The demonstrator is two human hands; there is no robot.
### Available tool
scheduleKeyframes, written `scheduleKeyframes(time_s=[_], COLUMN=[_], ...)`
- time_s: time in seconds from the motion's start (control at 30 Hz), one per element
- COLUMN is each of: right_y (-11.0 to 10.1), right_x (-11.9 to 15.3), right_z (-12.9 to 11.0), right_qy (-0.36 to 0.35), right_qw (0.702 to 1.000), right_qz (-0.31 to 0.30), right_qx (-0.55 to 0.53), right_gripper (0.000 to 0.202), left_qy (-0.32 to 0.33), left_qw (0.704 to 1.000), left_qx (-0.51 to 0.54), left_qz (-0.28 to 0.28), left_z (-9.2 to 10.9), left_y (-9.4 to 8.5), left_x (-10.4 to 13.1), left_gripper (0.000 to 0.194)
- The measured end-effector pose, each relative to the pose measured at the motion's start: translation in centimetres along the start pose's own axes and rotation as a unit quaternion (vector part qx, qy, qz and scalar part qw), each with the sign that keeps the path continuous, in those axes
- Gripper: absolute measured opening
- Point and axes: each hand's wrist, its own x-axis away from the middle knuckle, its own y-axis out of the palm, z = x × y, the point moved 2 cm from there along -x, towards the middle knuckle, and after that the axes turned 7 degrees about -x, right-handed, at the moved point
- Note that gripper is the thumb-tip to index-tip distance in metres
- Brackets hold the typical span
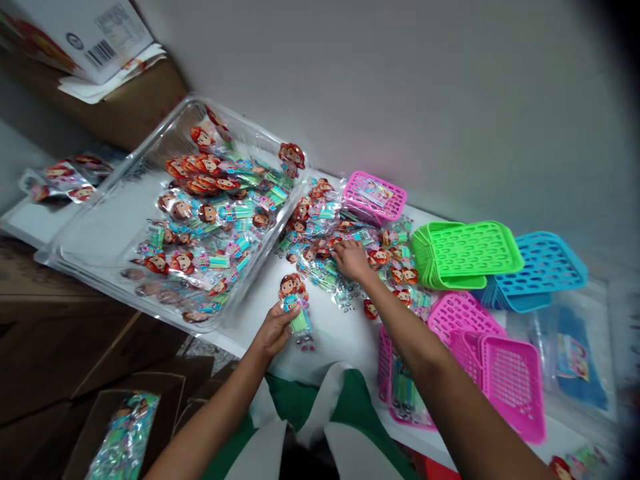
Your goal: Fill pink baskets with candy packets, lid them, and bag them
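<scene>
My left hand (276,328) pinches a few overlapping doll-shaped packets (300,321), with printed heads on top and pale green sticks in clear film. They are held over the white table near its front edge. Further forward and right, my right hand (353,259) reaches into a loose pile of similar packets (320,215). Its fingers look slightly apart and touch the packets; their tips are partly hidden. To the left of both hands, a large clear plastic tray (95,223) holds many more of these packets. A pink basket (384,367) with packets inside stands beneath my right forearm.
Stacked green baskets (470,250), blue baskets (545,267) and pink baskets (515,380) line the right side. Another pink basket (373,193) lies behind the pile against the wall. Cardboard boxes (45,300) stand at the left, one open low down with packets inside.
</scene>
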Motion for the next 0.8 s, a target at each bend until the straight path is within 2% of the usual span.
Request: scheduleKeyframes(time_s=[0.1,0.2,0.27,0.3,0.33,0.4,0.5,0.6,0.67,0.73,0.8], right_y=[0.5,1.7,2.2,2.2,2.0,1.1,-1.1,-2.3,-2.3,-2.2,-2.0], right_x=[4.7,8.9,10.3,10.4,10.1,8.4,3.6,-0.9,-2.4,-2.5,-1.3], right_z=[-2.9,-6.6,-8.0,-8.2,-7.9,-5.9,-0.9,3.3,4.8,5.1,4.6], right_qy=[0.013,0.033,0.034,0.023,0.009,-0.006,0.024,0.039,0.039,0.029,0.021], right_qw=[0.991,0.936,0.904,0.902,0.910,0.946,0.992,0.998,0.993,0.989,0.992], right_qz=[0.028,0.014,0.010,-0.003,-0.018,-0.035,0.012,-0.019,-0.064,-0.083,-0.059], right_qx=[-0.131,-0.351,-0.427,-0.432,-0.414,-0.323,-0.122,0.035,0.090,0.115,0.111], right_gripper=[0.035,0.033,0.033,0.036,0.039,0.043,0.033,0.049,0.043,0.034,0.031], left_qy=[0.020,0.056,0.069,0.068,0.063,0.042,0.030,0.028,0.011,0.002,0.003], left_qw=[1.000,0.998,0.997,0.998,0.998,0.999,0.999,0.999,1.000,1.000,0.999], left_qx=[0.009,0.003,-0.004,-0.008,-0.013,-0.022,-0.018,-0.003,0.004,0.017,0.034], left_qz=[-0.017,-0.021,-0.016,-0.013,-0.012,-0.012,-0.012,-0.021,-0.022,-0.016,-0.015], left_z=[0.0,0.0,-0.2,-0.3,-0.5,-0.8,-0.9,-0.5,-0.3,-0.1,0.0], left_y=[1.4,2.6,2.7,2.5,2.3,1.7,1.1,1.0,0.8,0.7,0.7], left_x=[-0.8,-1.4,-1.7,-1.8,-1.8,-1.6,-1.2,-0.8,-0.8,-0.9,-1.0], left_gripper=[0.033,0.040,0.044,0.044,0.043,0.040,0.042,0.044,0.035,0.027,0.025])
